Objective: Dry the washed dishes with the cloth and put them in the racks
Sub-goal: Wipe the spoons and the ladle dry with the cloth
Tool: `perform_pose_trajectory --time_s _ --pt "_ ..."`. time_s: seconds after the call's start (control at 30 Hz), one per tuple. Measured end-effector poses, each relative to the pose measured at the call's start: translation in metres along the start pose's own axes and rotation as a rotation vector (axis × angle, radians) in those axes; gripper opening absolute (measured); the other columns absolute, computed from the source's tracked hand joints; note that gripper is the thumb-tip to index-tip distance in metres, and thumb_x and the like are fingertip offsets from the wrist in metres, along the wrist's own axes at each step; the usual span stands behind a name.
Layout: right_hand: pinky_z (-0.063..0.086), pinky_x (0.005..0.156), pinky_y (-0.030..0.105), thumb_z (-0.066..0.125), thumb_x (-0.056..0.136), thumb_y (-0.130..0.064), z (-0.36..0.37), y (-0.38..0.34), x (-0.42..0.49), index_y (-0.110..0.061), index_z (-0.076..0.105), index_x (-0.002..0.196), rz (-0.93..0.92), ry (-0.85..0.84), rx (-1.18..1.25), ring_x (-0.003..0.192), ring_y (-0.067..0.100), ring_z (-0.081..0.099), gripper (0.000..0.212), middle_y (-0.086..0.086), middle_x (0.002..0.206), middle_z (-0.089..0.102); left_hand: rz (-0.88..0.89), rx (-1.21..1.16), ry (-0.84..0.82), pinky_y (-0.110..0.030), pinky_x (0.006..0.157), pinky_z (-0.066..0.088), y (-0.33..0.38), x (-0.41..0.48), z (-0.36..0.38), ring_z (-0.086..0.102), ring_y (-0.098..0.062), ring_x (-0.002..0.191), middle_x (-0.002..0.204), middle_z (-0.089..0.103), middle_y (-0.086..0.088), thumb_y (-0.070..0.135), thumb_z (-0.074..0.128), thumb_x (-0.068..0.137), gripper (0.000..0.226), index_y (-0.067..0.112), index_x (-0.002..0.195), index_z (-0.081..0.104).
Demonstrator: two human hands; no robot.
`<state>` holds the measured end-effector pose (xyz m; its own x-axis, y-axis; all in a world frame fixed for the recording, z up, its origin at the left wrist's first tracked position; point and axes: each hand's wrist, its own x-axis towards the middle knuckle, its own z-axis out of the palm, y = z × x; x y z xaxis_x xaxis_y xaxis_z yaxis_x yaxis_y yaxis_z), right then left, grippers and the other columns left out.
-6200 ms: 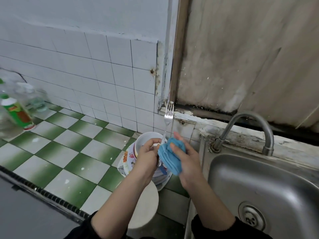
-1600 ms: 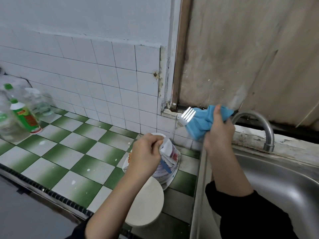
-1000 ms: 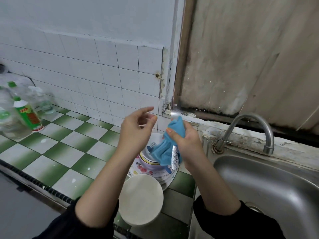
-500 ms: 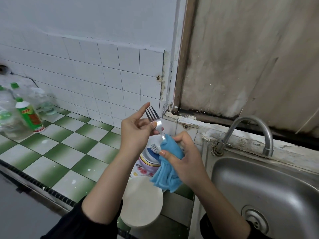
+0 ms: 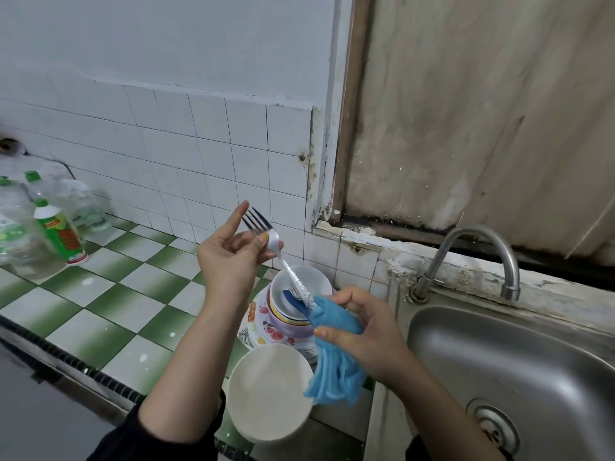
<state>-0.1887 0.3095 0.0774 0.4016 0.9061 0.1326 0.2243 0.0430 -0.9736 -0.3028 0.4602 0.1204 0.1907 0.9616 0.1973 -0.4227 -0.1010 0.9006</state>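
A fork [image 5: 283, 261] is pinched near its tines by the left hand [image 5: 229, 257], index finger outstretched. Its handle end is wrapped in the blue cloth [image 5: 336, 361] gripped by the right hand [image 5: 369, 334], above stacked dishes [image 5: 286, 324] on the tiled tabletop [image 5: 109, 294]. Drying appears under way; next the handle likely needs wiping, then a rack, none in view, must be reached. The label on the green bottle [image 5: 61, 234] cannot be read.

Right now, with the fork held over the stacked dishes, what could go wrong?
1. The left hand only pinches the fork near its neck; if it slips while the right hand wipes the handle with the blue cloth, it may drop onto the stacked bowls below.
2. The white dish sits near the front edge of the counter, beside the left forearm, which could nudge it off.
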Motion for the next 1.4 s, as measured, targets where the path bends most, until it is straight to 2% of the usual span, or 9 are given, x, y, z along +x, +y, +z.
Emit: perform_pose_trajectory --time_s 0.2,0.33,0.53,0.67,0.83,0.97,1.2,1.33,1.4 --pt "0.060 0.076 0.040 0.083 0.074 -0.007 -0.001 -0.018 0.020 -0.021 0.060 0.084 -0.057 -0.034 -0.094 0.093 0.024 0.068 0.029 0.005 0.098 0.068 0.067 0.015 0.026 -0.022 0.064 0.057 0.013 0.001 -0.001 0.068 -0.032 0.075 0.078 0.063 -0.015 -0.018 0.056 0.087 0.055 0.013 0.133 0.056" --pt "0.058 0.073 0.027 0.082 0.075 -0.007 0.009 -0.034 0.036 -0.023 0.057 0.083 -0.124 -0.075 -0.102 0.088 0.012 0.064 0.030 0.000 0.092 0.064 0.052 0.050 -0.028 -0.024 0.067 0.058 0.008 -0.006 0.004 0.066 -0.030 0.078 0.081 0.058 -0.017 -0.019 0.056 0.085 0.057 0.026 0.121 0.059" --pt "0.059 0.072 0.034 0.079 0.080 -0.008 0.021 -0.029 0.044 -0.016 0.054 0.090 -0.101 -0.014 -0.093 0.083 0.017 0.066 0.028 0.008 0.094 0.066 0.053 0.041 0.019 -0.021 0.064 0.056 -0.004 -0.016 0.008 0.064 -0.010 0.060 0.074 0.063 -0.012 -0.019 0.058 0.084 0.056 0.025 0.119 0.061" --pt "0.058 0.073 0.031 0.079 0.080 -0.013 0.016 -0.012 0.022 -0.022 0.053 0.090 -0.082 -0.088 -0.145 0.081 0.010 0.065 0.029 -0.001 0.089 0.064 0.090 -0.037 0.148 -0.024 0.065 0.057 0.009 0.006 -0.019 0.070 -0.018 0.060 0.069 0.065 -0.007 -0.017 0.056 0.087 0.051 0.021 0.122 0.060" --pt "0.060 0.071 0.038 0.077 0.082 -0.011 0.002 -0.007 0.023 -0.020 0.052 0.087 -0.014 0.085 -0.105 0.084 0.020 0.068 0.027 0.006 0.095 0.067 0.131 -0.012 0.189 -0.021 0.063 0.055 0.013 0.012 -0.029 0.069 -0.022 0.066 0.067 0.066 -0.002 -0.016 0.054 0.088 0.053 0.021 0.125 0.060" --pt "0.054 0.063 0.019 0.073 0.084 -0.008 -0.002 -0.026 0.036 -0.014 0.055 0.091 -0.067 0.328 0.180 0.075 0.004 0.067 0.020 0.007 0.096 0.067 0.102 0.055 0.089 -0.021 0.064 0.056 0.012 0.001 -0.023 0.065 -0.031 0.077 0.079 0.063 -0.014 -0.016 0.057 0.087 0.059 0.027 0.127 0.055" --pt "0.057 0.073 0.022 0.072 0.084 -0.008 0.028 -0.046 0.050 -0.013 0.062 0.103 -0.087 0.224 0.297 0.090 0.013 0.071 0.022 0.004 0.102 0.071 0.084 0.258 -0.167 -0.026 0.065 0.056 0.003 -0.018 0.004 0.057 -0.010 0.067 0.073 0.055 -0.001 -0.012 0.062 0.085 0.050 0.034 0.107 0.066" --pt "0.059 0.079 0.031 0.076 0.081 -0.006 0.042 -0.035 0.055 -0.014 0.063 0.106 -0.019 0.241 0.370 0.092 0.020 0.072 0.029 0.008 0.103 0.073 0.050 0.383 -0.131 -0.044 0.085 0.058 0.003 -0.020 0.003 0.066 -0.020 0.077 0.080 0.072 -0.006 -0.004 0.066 0.086 0.041 0.035 0.094 0.072" --pt "0.059 0.080 0.036 0.077 0.080 -0.004 0.042 -0.031 0.056 -0.015 0.062 0.107 -0.004 0.268 0.383 0.094 0.023 0.072 0.033 0.009 0.104 0.072 0.051 0.457 -0.134 -0.037 0.082 0.059 0.006 -0.021 0.001 0.068 -0.010 0.073 0.081 0.074 0.002 0.002 0.070 0.085 0.031 0.031 0.095 0.073"
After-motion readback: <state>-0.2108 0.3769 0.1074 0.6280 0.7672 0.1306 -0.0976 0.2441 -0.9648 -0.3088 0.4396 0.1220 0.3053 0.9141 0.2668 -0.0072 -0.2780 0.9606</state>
